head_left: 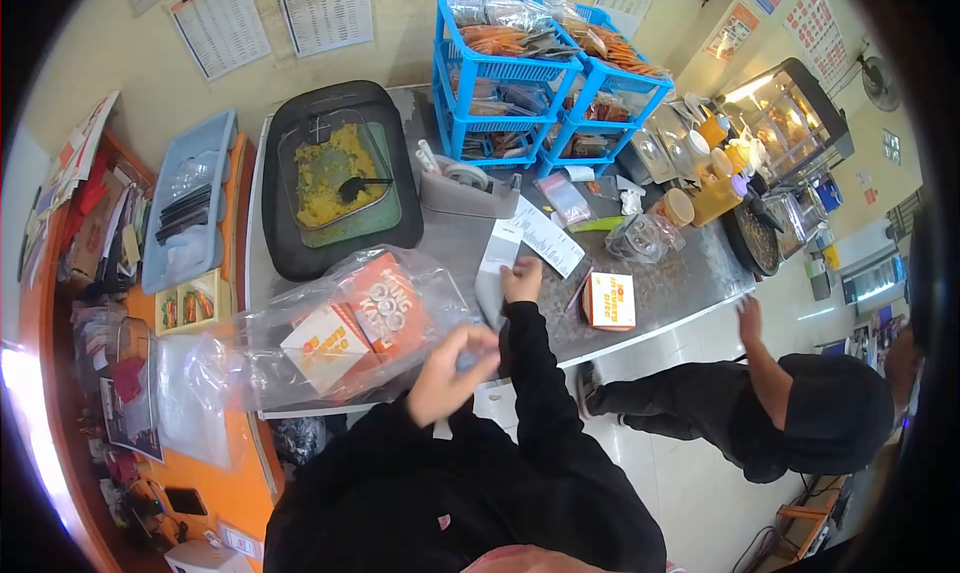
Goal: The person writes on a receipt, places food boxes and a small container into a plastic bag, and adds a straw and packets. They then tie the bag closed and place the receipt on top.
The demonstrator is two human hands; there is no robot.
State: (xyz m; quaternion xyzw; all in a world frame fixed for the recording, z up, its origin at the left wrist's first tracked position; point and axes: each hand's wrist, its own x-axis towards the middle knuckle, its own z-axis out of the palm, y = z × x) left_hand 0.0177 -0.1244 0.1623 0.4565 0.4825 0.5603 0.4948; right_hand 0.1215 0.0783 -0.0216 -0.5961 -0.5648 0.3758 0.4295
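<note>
My right hand (521, 280) rests on the counter at the lower end of a white paper slip (498, 248), its fingers bent; whether it grips the slip is hard to see. A second slip with handwriting (548, 237) lies beside it. My left hand (453, 375) is raised over the counter's front edge, fingers curved and apart, holding nothing. To its left a clear plastic bag (262, 318) contains an orange-and-white box (388, 309) and a white box with orange print (326, 350). Another small printed box (611, 301) stands to the right of my right hand.
A black tray (285, 208) with yellow food sits at the back left. Blue baskets (505, 68) hold packets behind a grey tape dispenser (468, 195). Jars and bottles (718, 203) stand at the right. A person in dark clothes (815, 413) is beyond the counter's right side.
</note>
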